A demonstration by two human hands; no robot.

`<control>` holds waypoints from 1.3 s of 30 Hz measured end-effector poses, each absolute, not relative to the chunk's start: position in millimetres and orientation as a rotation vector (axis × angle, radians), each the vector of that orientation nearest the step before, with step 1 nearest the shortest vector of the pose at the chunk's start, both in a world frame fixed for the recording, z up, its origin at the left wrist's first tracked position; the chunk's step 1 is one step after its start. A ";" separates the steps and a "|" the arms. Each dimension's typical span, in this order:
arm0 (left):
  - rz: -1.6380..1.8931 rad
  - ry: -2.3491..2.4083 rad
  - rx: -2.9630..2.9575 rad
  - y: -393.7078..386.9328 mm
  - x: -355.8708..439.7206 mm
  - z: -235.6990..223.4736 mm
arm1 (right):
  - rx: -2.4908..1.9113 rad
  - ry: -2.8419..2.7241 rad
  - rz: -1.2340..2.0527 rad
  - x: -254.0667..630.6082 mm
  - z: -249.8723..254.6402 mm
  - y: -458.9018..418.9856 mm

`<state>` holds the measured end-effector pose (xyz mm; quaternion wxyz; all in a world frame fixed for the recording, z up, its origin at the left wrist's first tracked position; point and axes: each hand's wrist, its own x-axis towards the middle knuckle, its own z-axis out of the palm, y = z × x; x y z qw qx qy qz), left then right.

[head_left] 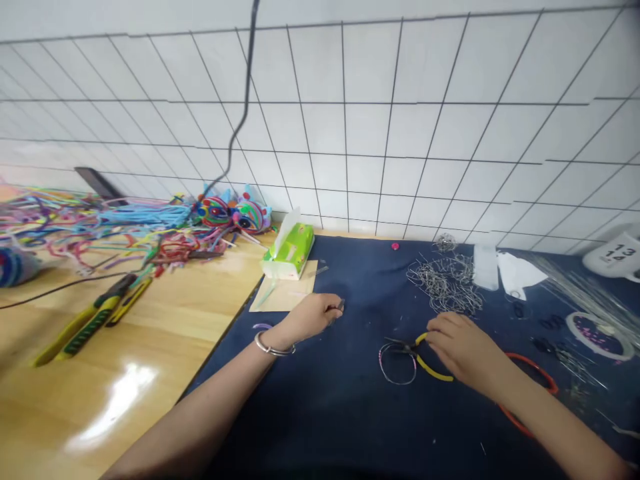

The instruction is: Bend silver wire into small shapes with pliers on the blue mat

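Observation:
My left hand (313, 317), with a silver bangle at its wrist, is closed in a pinch above the dark blue cloth (325, 400). A small greyish bit shows at its fingertips, too small to name. To the right, my right hand (457, 343) has its fingers on one yellow handle of a pair of pliers (434, 371). The pliers lie on the cloth with handles spread and dark jaws pointing left. By the jaws is a thin wire bracelet (399, 382) with pink parts, touching or just under them. My right palm is hidden.
Tangled wire pieces (450, 283) lie beyond my right hand. An orange-red ring (535, 370) lies partly under my right forearm. A green tissue pack (293, 250) stands at the back. Several pipe cleaners (145, 217) and yellow-black cutters (93, 320) are at left; a white mug (613, 259) stands far right.

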<state>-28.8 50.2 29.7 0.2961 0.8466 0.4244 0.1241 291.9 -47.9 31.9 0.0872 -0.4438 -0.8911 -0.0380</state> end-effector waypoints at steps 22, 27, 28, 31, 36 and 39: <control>-0.324 1.229 2.876 77.7 8.9 42.4 | -1.283 -2.676 -0.259 300.8 -7.5 -57.3; -0.279 1.252 2.842 77.3 3.7 40.6 | -1.271 -2.654 -0.249 302.0 -9.2 -57.0; -0.267 1.253 2.832 77.8 2.2 39.4 | -1.268 -2.645 -0.250 302.2 -9.2 -57.0; -0.239 1.251 2.804 80.4 -3.0 35.4 | -1.278 -2.605 -0.243 300.9 -7.7 -57.1; -0.086 1.247 2.687 84.8 -17.2 32.2 | -1.317 -2.546 -0.166 291.1 -2.9 -58.2; 0.031 1.279 2.621 85.3 -29.5 31.5 | -1.340 -2.562 -0.063 286.6 -4.0 -58.4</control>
